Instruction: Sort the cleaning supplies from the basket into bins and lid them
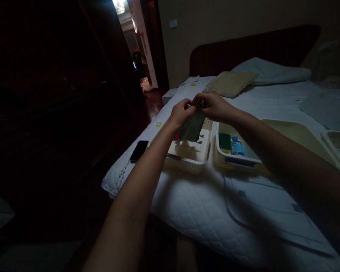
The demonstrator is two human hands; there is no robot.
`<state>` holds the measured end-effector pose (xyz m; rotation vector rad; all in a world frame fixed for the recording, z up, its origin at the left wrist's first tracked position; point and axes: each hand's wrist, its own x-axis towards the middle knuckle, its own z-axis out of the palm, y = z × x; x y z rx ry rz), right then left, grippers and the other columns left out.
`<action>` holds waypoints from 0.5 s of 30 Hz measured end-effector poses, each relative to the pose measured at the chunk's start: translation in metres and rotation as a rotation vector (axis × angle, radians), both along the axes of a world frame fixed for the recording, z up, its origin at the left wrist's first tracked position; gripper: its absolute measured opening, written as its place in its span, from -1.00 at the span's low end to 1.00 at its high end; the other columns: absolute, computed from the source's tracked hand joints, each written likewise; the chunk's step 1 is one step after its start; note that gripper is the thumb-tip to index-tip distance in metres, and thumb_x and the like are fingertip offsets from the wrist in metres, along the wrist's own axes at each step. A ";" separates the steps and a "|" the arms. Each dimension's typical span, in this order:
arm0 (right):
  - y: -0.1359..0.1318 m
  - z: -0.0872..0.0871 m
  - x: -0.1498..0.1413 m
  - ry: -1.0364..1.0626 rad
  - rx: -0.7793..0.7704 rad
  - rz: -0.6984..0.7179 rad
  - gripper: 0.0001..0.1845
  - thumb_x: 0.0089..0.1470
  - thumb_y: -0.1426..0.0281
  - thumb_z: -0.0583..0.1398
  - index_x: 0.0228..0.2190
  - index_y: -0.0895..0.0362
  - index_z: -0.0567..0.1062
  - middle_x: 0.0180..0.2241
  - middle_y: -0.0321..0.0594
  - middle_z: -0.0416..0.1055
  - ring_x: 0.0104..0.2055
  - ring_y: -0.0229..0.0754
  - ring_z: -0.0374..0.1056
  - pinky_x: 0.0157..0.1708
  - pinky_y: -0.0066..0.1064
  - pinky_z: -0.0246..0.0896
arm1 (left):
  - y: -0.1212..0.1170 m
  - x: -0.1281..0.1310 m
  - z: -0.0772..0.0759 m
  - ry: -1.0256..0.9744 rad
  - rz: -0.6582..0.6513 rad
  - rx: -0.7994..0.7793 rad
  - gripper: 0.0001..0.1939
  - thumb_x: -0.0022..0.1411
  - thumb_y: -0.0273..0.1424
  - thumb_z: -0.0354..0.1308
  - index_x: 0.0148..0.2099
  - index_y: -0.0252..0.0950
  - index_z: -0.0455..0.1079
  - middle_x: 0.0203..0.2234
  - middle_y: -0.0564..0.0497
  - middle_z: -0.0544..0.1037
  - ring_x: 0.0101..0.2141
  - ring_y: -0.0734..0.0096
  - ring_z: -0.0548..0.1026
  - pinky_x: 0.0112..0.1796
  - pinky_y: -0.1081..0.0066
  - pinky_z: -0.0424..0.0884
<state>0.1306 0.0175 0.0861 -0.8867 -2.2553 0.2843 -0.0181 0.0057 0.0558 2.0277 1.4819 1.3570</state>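
Observation:
My left hand (181, 112) and my right hand (214, 105) are close together over a white perforated basket (184, 164) on the bed. Between them hangs a dark green flat piece (193, 127), its upper edge pinched in the fingers of both hands. Whether it is a pouch or a cloth I cannot tell in the dim light. Beneath it, in the basket, show a bit of red and several small dark items, too unclear to name. My forearms cover part of the basket and of the bin beside it.
Right of the basket, a cream bin (289, 130) holds a blue-capped bottle (237, 147) and a green-and-yellow sponge (224, 142). A phone (139, 151) and a yellow ring (158, 124) lie near the bed's left edge. A cushion (231, 83) lies farther back.

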 end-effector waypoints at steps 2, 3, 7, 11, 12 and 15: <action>-0.002 -0.004 0.019 0.049 0.019 -0.045 -0.82 -0.01 0.51 0.16 -0.31 0.19 0.51 -0.34 -0.19 0.46 -0.24 -0.13 0.37 -0.19 -0.31 0.28 | -0.002 0.008 -0.004 0.106 0.028 -0.019 -0.86 0.09 -0.36 0.05 -0.39 -0.33 0.36 -0.53 0.08 0.39 -0.37 0.39 0.40 -0.25 0.39 0.32; -0.001 -0.006 0.029 0.087 0.034 -0.073 -0.82 0.01 0.50 0.15 -0.30 0.18 0.51 -0.34 -0.19 0.46 -0.24 -0.14 0.37 -0.20 -0.31 0.28 | -0.003 0.011 -0.006 0.155 0.034 -0.026 -0.84 0.07 -0.33 0.07 -0.43 -0.33 0.34 -0.57 0.09 0.36 -0.41 0.40 0.38 -0.29 0.40 0.31; 0.004 -0.007 0.066 0.252 0.094 -0.187 -0.78 0.06 0.51 0.10 -0.24 0.17 0.49 -0.30 -0.20 0.47 -0.19 -0.15 0.39 -0.17 -0.29 0.29 | -0.005 0.016 -0.011 0.190 -0.079 -0.079 -0.79 0.02 -0.28 0.06 -0.43 -0.34 0.38 -0.59 0.11 0.33 -0.47 0.44 0.34 -0.38 0.45 0.26; 0.002 -0.003 0.094 0.369 0.115 -0.242 -0.65 0.00 0.60 0.04 -0.19 0.20 0.49 -0.23 -0.18 0.48 -0.14 -0.16 0.41 -0.11 -0.28 0.29 | -0.006 0.010 -0.013 0.116 -0.197 -0.159 -0.71 -0.03 -0.26 0.09 -0.32 -0.35 0.45 -0.52 0.12 0.39 -0.45 0.47 0.35 -0.38 0.48 0.29; 0.001 -0.001 0.100 0.400 0.120 -0.253 -0.63 -0.03 0.62 0.04 -0.19 0.21 0.49 -0.20 -0.17 0.49 -0.12 -0.16 0.41 -0.09 -0.27 0.29 | -0.008 0.009 -0.012 0.089 -0.202 -0.183 -0.71 -0.04 -0.25 0.11 -0.31 -0.35 0.45 -0.52 0.12 0.39 -0.46 0.47 0.34 -0.39 0.47 0.29; -0.002 0.002 0.116 0.466 0.145 -0.280 -0.64 -0.05 0.63 0.04 -0.22 0.21 0.49 -0.18 -0.16 0.49 -0.09 -0.15 0.40 -0.04 -0.24 0.27 | -0.017 0.005 -0.007 -0.015 -0.136 -0.236 -0.75 -0.09 -0.26 0.19 -0.37 -0.34 0.41 -0.55 0.11 0.36 -0.47 0.47 0.35 -0.41 0.46 0.31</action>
